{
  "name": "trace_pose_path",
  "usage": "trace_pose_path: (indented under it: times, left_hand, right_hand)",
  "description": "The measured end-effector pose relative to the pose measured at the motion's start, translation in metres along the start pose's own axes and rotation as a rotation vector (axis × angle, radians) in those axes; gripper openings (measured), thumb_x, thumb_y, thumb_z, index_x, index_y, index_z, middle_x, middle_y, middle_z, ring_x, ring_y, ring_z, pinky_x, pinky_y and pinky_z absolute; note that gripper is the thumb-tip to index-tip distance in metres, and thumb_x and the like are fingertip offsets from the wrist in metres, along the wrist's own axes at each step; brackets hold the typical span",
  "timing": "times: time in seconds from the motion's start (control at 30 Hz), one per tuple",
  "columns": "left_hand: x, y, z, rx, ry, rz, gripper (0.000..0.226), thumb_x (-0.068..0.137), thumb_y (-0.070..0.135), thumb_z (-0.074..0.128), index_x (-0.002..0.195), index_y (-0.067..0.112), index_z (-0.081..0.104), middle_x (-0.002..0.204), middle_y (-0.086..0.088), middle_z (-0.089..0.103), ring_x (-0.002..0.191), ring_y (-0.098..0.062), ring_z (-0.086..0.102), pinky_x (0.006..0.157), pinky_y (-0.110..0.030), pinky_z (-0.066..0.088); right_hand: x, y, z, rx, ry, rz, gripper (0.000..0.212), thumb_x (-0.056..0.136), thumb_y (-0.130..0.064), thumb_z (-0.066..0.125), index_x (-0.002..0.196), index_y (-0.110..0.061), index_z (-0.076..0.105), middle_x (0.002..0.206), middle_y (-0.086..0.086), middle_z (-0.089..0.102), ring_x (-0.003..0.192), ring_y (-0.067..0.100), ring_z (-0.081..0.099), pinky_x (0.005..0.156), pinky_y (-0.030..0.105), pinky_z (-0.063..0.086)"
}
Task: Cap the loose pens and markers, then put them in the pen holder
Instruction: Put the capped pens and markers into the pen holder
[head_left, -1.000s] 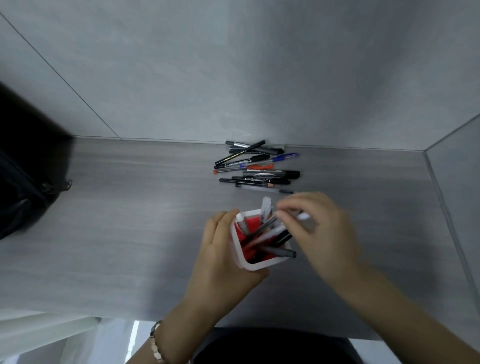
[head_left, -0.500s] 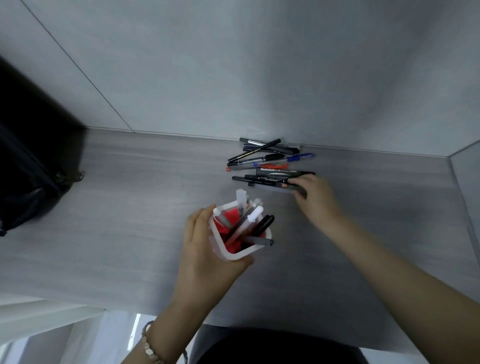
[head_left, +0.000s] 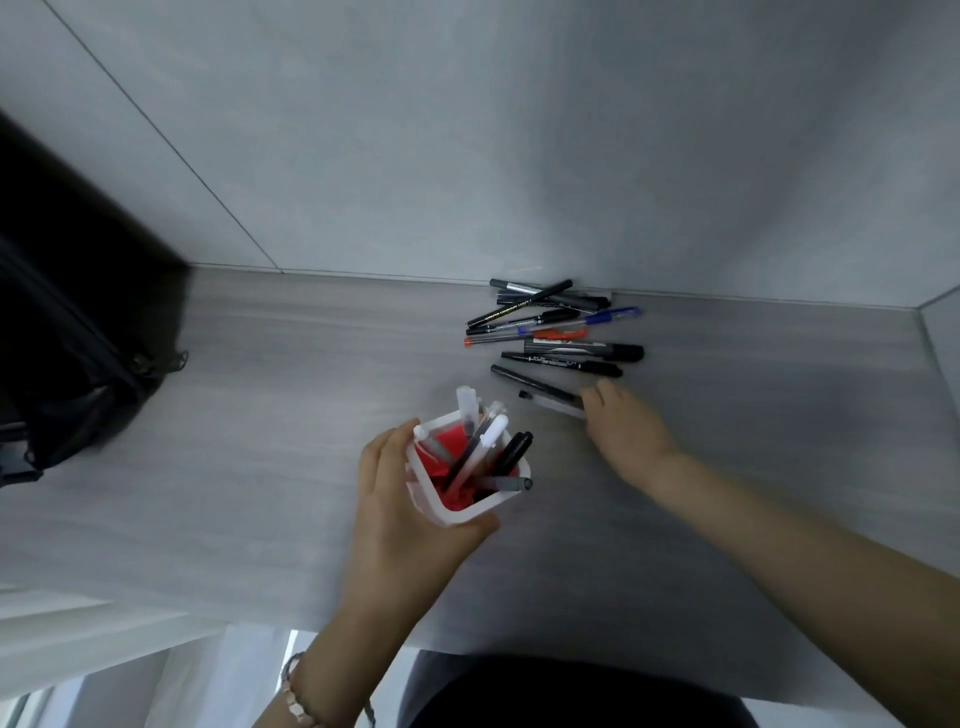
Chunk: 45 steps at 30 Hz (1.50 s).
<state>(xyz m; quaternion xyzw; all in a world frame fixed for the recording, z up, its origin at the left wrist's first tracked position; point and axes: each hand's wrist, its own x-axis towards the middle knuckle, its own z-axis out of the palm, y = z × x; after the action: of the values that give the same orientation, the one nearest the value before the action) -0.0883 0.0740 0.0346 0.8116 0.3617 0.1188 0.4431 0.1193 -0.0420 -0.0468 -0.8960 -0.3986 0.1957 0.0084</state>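
Since half a second ago our right hand has drawn back a little from the pile, dragging the nearest clear pen towards us; the left hand has stayed put.

On the far left a black bag sits on the worktop, with a broad bare stretch between it and our left hand. That hand is clamped round the white pen holder, which already carries about half a dozen capped pens, so we judge the job roughly half done. Right of it, our right hand has its fingers on the clear pen; whether they have closed on it we cannot tell. Beyond lies the pile of pens and markers, about nine left, tight against the back wall. Further right the worktop is open up to the side wall.
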Motion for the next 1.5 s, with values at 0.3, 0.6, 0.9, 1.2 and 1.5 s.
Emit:
trace_pose_path:
  times: [0.3,0.6,0.9,1.2,1.5]
  left_hand:
    - [0.001,0.005,0.002,0.034,-0.042,0.027,0.087,0.048,0.024,0.088,0.121,0.025,0.042,0.116,0.013,0.038,0.099,0.025,0.037,0.07,0.01,0.033]
    - [0.0,0.034,0.016,0.076,-0.135,0.206,0.086,0.047,0.02,0.089,0.118,0.023,0.04,0.105,0.022,0.035,0.1,0.019,0.038,0.077,0.007,0.032]
    - [-0.001,0.04,0.029,0.033,-0.15,0.294,0.083,0.047,0.029,0.087,0.118,0.023,0.043,0.109,0.026,0.035,0.105,0.017,0.038,0.088,0.004,0.031]
    - [-0.004,0.034,0.028,0.01,-0.177,0.194,0.086,0.047,0.025,0.086,0.115,0.035,0.034,0.108,0.032,0.031,0.101,0.022,0.038,0.082,0.008,0.029]
    - [0.005,0.039,0.031,0.013,-0.196,0.271,0.086,0.046,0.017,0.088,0.118,0.022,0.042,0.108,0.023,0.035,0.105,0.025,0.033,0.083,0.008,0.028]
  right_hand:
    - [-0.085,0.02,-0.077,0.701,0.001,-0.019,0.035,0.087,-0.051,0.026,0.088,-0.025,0.05,0.06,-0.007,0.038,0.052,0.004,0.039,0.056,0.026,0.032]
    - [-0.117,-0.01,-0.125,0.165,-0.078,-0.214,0.034,0.092,-0.044,0.028,0.116,-0.031,0.048,0.089,-0.006,0.034,0.074,0.013,0.044,0.066,0.029,0.036]
    - [-0.11,-0.031,-0.127,0.578,0.086,-0.16,0.028,0.078,-0.02,0.066,0.105,-0.029,0.061,0.093,-0.009,0.05,0.076,0.005,0.057,0.067,0.017,0.044]
    - [-0.111,-0.024,-0.119,0.722,0.164,-0.007,0.014,0.063,-0.02,0.079,0.06,-0.024,0.067,0.061,-0.011,0.068,0.065,-0.002,0.062,0.055,0.009,0.046]
    - [-0.092,-0.051,-0.092,0.712,0.177,-0.119,0.055,0.089,-0.052,0.03,0.138,-0.029,0.025,0.148,-0.007,0.023,0.13,-0.006,0.017,0.106,0.007,0.014]
